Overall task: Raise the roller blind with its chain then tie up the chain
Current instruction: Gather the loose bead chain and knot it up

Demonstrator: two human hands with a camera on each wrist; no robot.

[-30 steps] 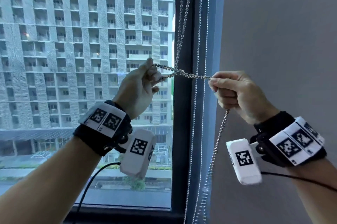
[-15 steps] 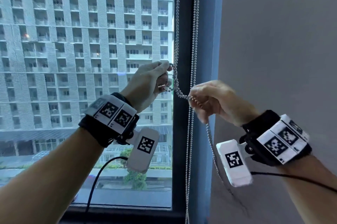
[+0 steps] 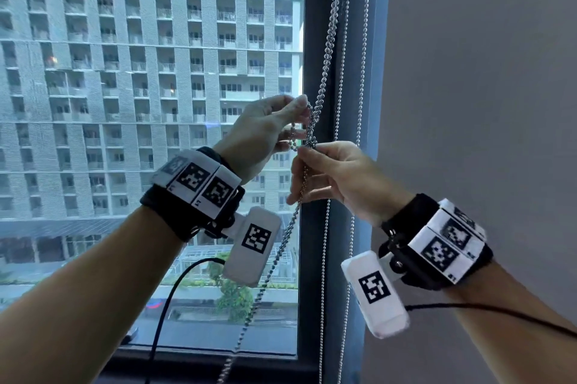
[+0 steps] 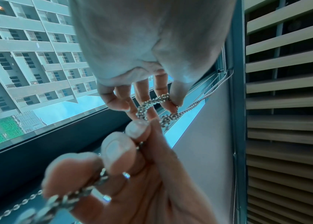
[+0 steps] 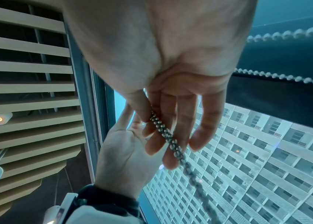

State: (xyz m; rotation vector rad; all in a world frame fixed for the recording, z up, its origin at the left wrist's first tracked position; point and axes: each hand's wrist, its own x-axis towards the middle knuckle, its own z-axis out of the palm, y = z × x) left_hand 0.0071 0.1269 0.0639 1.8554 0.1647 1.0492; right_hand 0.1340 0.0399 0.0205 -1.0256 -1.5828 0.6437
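Bead chain (image 3: 324, 65) hangs vertically from above; left hand (image 3: 265, 134) pinches the loop, right hand (image 3: 337, 174) just below pinches the trailing doubled strand.

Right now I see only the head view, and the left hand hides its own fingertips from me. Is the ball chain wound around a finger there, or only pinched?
Observer: Wound. In the left wrist view the ball chain makes a loop over the index finger of the left hand, right beside the thumb tip.
Operator: And the right hand, does it close fully around the chain?
Observer: No. In the right wrist view the right hand pinches it only between thumb and index finger. The other fingers lie loose and nearly straight beside the twisted strands.
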